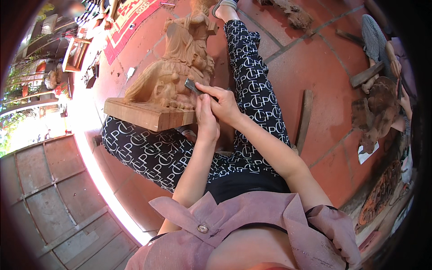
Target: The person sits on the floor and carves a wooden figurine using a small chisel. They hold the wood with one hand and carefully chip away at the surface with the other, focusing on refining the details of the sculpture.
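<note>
- The right hand (225,104) pinches a dark, flat tool (192,85) between thumb and fingers, its end close against the front of the carving; whether it touches the wood, I cannot tell.
- The left hand (207,120) has its fingers drawn together and raised against the right hand, just beneath the tool; whether it also grips the tool, I cannot tell.
- The wooden carving (182,49) is in front of the person, left of the middle, with its base nearest the body and its top leading away over the floor.
- Its thick base (148,113) is just above the person's left leg in view; folds and rounded shapes cover the wood above it.
- The person sits with legs apart in black patterned trousers (254,81) and a pink top (243,207).
- Red tiles make up the floor (288,67); a curved wooden strip (304,119) lies to the right of the right leg.
- At the far right, another person's hand (405,101) is by a rough brown piece of wood (378,110).
- A red and yellow mat (130,27) lies at the upper left.
</note>
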